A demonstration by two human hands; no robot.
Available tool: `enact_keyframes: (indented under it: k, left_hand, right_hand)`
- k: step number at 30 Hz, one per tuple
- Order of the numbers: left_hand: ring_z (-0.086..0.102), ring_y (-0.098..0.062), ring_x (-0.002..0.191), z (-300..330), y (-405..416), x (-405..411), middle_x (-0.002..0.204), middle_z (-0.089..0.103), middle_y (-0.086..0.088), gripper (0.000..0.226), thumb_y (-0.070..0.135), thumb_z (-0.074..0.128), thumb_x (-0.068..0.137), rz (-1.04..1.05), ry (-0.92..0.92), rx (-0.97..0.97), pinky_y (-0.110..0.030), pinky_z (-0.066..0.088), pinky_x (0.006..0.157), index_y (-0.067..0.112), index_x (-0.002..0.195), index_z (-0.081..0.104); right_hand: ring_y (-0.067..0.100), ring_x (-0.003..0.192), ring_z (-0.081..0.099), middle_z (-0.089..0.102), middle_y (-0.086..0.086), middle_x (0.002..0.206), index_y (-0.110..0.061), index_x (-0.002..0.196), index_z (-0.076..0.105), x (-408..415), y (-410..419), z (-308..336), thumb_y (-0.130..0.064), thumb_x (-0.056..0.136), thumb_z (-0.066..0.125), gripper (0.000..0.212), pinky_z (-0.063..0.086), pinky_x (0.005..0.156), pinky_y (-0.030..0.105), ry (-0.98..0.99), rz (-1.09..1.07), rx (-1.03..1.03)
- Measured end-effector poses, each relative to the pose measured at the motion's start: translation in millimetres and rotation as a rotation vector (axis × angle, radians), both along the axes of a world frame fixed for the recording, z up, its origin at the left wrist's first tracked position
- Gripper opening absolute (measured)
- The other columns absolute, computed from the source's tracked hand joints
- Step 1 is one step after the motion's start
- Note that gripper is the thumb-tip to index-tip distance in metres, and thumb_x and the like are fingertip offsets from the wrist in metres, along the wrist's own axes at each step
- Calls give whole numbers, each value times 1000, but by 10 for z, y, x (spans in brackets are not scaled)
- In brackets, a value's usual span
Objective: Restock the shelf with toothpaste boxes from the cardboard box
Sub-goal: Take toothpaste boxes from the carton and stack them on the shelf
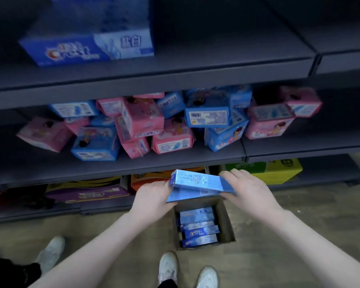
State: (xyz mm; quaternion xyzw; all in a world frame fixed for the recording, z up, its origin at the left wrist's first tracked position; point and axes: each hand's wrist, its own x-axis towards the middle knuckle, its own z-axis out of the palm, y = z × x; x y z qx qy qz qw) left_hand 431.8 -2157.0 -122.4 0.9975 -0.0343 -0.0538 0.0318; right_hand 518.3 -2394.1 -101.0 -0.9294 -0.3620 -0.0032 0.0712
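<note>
Two blue toothpaste boxes (197, 185) are held together above the open cardboard box (226, 221) on the floor. My left hand (152, 197) grips their left end and my right hand (245, 188) grips the right end. Several more blue toothpaste boxes (199, 228) lie stacked inside the cardboard box. A stack of toothpaste boxes (87, 46) stands on the upper dark shelf (216, 61) at the left; the rest of that shelf's surface is bare.
The middle shelf (175, 161) holds a loose pile of pink and blue packs (170, 125). Coloured cartons sit on the bottom shelf, a purple one (85, 192) and a yellow-green one (274, 170). White shoes (167, 267) stand on the floor near the cardboard box.
</note>
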Motion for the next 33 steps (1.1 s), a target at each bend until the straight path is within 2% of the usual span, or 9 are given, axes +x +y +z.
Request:
enact_keyframes:
  k: [5, 7, 9, 12, 16, 23, 26, 28, 33]
  left_hand:
    - [57, -15, 45, 498, 24, -23, 53, 57, 3, 44, 44, 86, 42, 41, -10, 37, -21, 36, 35, 20, 72, 63]
    - [64, -24, 64, 720, 18, -39, 71, 65, -3, 40, 42, 78, 63, 63, -4, -13, -28, 44, 48, 16, 90, 65]
    - [63, -29, 88, 877, 31, -34, 94, 66, -6, 40, 41, 64, 79, 83, -58, -3, -31, 45, 65, 16, 110, 59]
    - [62, -29, 97, 1115, 46, -31, 103, 66, -6, 45, 42, 62, 81, 84, -106, -27, -32, 46, 73, 18, 119, 56]
    - [58, -23, 106, 1392, 88, -31, 116, 62, 1, 55, 49, 55, 84, 86, -119, 9, -32, 46, 79, 27, 132, 43]
    - [58, -16, 106, 1837, 179, -88, 115, 62, 9, 55, 53, 54, 81, 129, -166, -11, -29, 45, 80, 38, 132, 39]
    - [57, -15, 106, 2032, 204, -110, 116, 61, 10, 55, 55, 56, 79, 159, -185, -38, -29, 44, 81, 36, 129, 42]
    - [58, -14, 104, 2156, 231, -105, 113, 62, 11, 53, 56, 56, 79, 164, -203, -45, -28, 43, 77, 37, 126, 43]
    - [58, -12, 102, 2466, 367, -47, 110, 63, 12, 50, 53, 57, 78, 155, -242, -63, -25, 37, 69, 42, 125, 41]
  right_hand:
    - [16, 61, 60, 57, -8, 70, -20, 93, 63, 26, 88, 494, -36, 47, 89, 56, 43, 46, 20, -105, 64, 31]
    - [17, 63, 61, 58, -7, 72, -19, 97, 63, 33, 112, 650, -35, 50, 89, 56, 46, 48, 21, -124, 87, 78]
    - [16, 64, 61, 59, -7, 73, -18, 98, 63, 39, 133, 814, -35, 52, 88, 55, 47, 49, 21, -154, 99, 100]
    - [14, 66, 62, 60, -9, 75, -20, 101, 61, 48, 156, 1038, -37, 53, 87, 56, 47, 50, 21, -188, 112, 126]
    - [13, 70, 64, 62, -11, 80, -21, 105, 59, 61, 158, 1331, -39, 56, 86, 59, 50, 53, 22, -222, 120, 191]
    - [6, 81, 58, 59, -16, 88, -29, 115, 48, 58, 139, 1893, -42, 67, 78, 58, 49, 62, 18, -210, 149, 226]
    - [10, 97, 55, 57, -13, 102, -30, 125, 48, 73, 166, 2107, -40, 83, 64, 46, 47, 79, 25, -142, 159, 258]
    - [8, 104, 47, 52, -14, 107, -33, 131, 42, 94, 205, 2239, -43, 89, 55, 46, 41, 86, 23, -109, 180, 279]
    - [8, 103, 46, 50, -13, 107, -33, 138, 35, 193, 387, 2475, -46, 92, 46, 50, 36, 81, 18, -167, 205, 284]
